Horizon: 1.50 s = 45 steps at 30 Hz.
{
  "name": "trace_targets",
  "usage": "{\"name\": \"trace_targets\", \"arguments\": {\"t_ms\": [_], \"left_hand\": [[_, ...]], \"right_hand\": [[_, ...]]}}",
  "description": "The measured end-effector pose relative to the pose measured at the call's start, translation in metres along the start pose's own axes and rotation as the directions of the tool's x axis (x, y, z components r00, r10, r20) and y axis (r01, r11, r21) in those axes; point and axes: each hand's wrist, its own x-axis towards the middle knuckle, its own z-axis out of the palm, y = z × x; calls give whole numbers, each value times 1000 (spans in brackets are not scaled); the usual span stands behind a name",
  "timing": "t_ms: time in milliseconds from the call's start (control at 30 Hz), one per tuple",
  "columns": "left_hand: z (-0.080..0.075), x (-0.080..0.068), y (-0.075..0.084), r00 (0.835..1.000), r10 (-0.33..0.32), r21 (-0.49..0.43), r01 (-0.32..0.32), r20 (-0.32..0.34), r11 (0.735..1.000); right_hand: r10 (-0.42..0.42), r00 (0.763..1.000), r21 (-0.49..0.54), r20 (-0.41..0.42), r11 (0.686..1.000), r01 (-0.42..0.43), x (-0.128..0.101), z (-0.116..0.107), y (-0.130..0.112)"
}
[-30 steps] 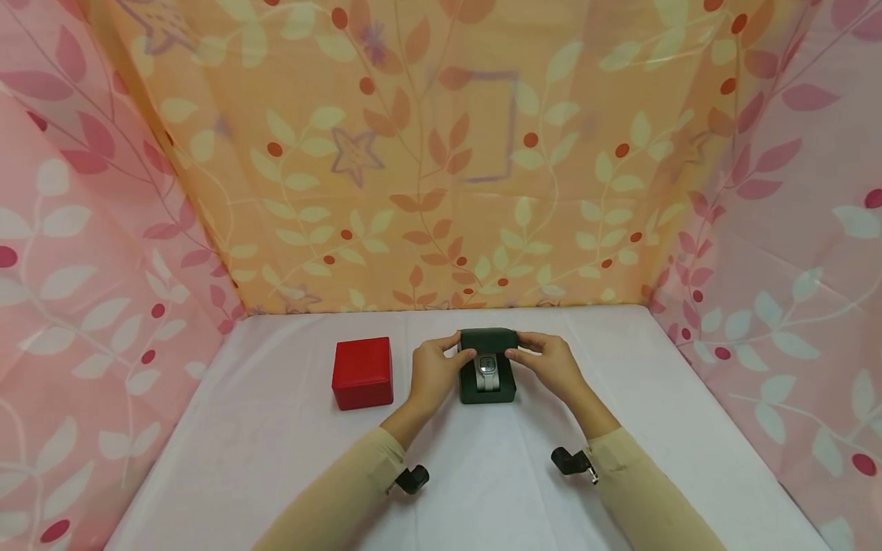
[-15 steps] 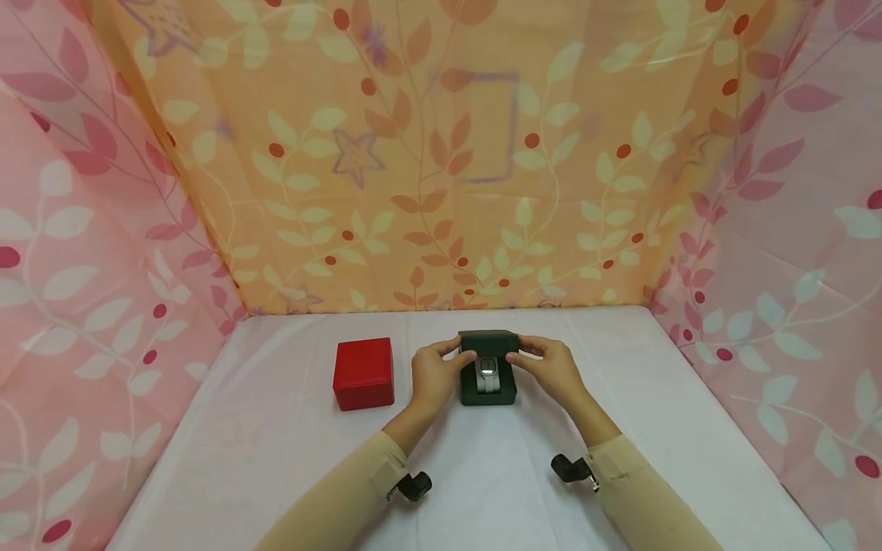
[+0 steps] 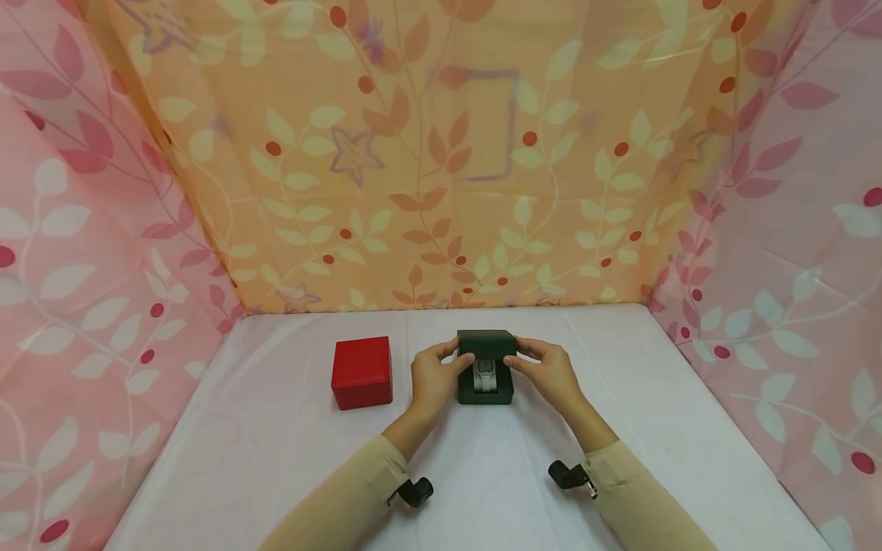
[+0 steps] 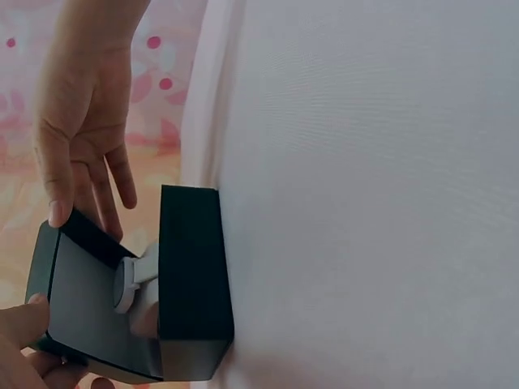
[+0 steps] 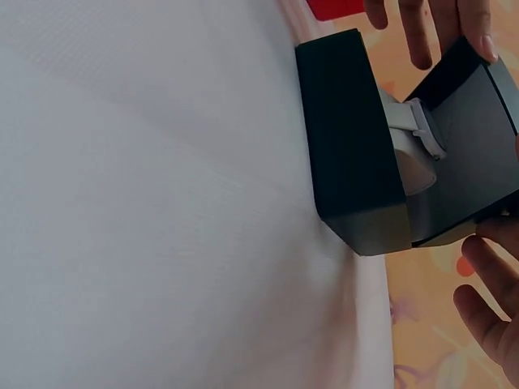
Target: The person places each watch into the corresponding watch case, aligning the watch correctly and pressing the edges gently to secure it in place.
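A dark green hinged box (image 3: pixel 485 392) stands on the white table (image 3: pixel 482 474), its lid (image 3: pixel 487 343) tipped partly down over a silver watch (image 3: pixel 485 376) on its cushion. My left hand (image 3: pixel 455 353) pinches the lid's left edge and my right hand (image 3: pixel 517 352) pinches its right edge. In the left wrist view the lid (image 4: pixel 81 308) leans over the base (image 4: pixel 190 284), with the watch (image 4: pixel 128 282) between them. The right wrist view shows the base (image 5: pixel 349 146), the lid (image 5: pixel 478 154) and the watch (image 5: pixel 415 134).
A closed red box (image 3: pixel 361 373) sits just left of my left hand. Leaf-patterned cloth walls (image 3: pixel 441 168) close in the table at the back and on both sides. Small black cameras (image 3: pixel 416 491) hang at both wrists.
The lid has come down further over the watch, hiding more of it. Both hands stayed on the lid's edges and the box has not shifted.
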Motion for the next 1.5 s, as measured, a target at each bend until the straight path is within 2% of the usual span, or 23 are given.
{"name": "trace_targets", "arguments": {"t_ms": [167,667,867,1500], "left_hand": [[1,-3,-3,1000,22,27,-22,-15,999],[-1,-6,-10,999,47,13,-47,-21,999],[-2,-5,-15,998,60,11,-60,-15,998],[-2,-5,-19,998,62,22,-61,-30,998]], "right_hand": [[-4,1000,-8,-14,1000,4,-3,3,0],[19,999,34,-32,999,-18,-6,5,2],[24,998,22,-51,1000,-22,-9,7,2],[7,997,42,-74,999,-4,-13,15,4]]}}
